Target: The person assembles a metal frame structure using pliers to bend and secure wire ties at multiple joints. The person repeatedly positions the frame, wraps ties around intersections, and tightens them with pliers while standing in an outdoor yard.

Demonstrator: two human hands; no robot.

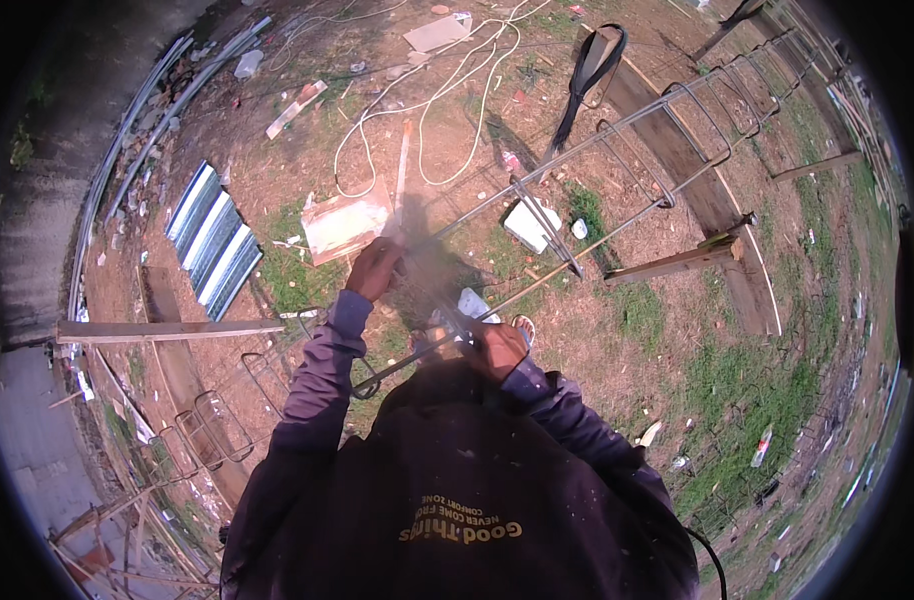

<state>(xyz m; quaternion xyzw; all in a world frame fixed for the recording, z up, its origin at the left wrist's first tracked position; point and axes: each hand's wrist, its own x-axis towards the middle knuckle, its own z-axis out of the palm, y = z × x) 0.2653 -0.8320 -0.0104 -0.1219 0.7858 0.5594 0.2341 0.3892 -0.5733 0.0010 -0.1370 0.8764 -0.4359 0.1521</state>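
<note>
Rebar cage right up in front of the body, slanting from lower left to far upper right on long bars with bent-wire loops. Left hand by the upper bar, fingers curled in; right hand near the lower bar, also curled, close to the torso. Lots of glare and blur between the two, so honestly can't tell whether either one's clenched on steel or just resting there. Nearest crisp loop just up and right of both, crossing from bar to bar over a white container on the ground. Decent gap between the bars there, but tight by the hooked wire end next to the left forearm. To the right, long wooden board under the cage, plus a shorter timber with its end against that board. Open dirt and grass past the right elbow, with scattered litter. Beyond the left hand, plywood piece close by, then corrugated sheet farther left with sharp-looking corners. Up top, pale hose in loose loops over the dirt.
</note>
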